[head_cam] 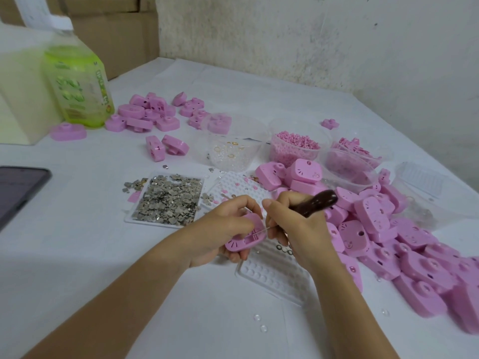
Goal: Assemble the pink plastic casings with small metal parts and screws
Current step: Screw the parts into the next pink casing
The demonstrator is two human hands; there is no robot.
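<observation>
**Working a Pink Casing at a Crowded Bench**

Gripping a rounded pink plastic casing (242,242) in the left hand (228,225), fingers curled round its rim, just above the near middle of the white-clothed table (103,268). Turning its slotted, recessed side upward, smooth and glossy. Clutching a tool with a dark brown glossy handle (317,202) in the right hand (295,229) and resting its thin metal shaft in the casing's recess.

Crowding in at the right wrist: a sprawling heap of matching pink casings (388,242), running to the right edge. Lying directly beneath both hands: a white dimpled plastic tray (274,278). Sitting just beyond the left hand: a flat white tray of small grey metal pieces (169,198), some spilling over its rim. Stretching away at near left: plain cloth, reaching a dark phone (18,190) at the edge.

Standing farther back: a clear cup of tiny rings (233,151), a clear tub of pink bits (295,149), a smaller cluster of casings (145,115) and a green bottle (80,86).
</observation>
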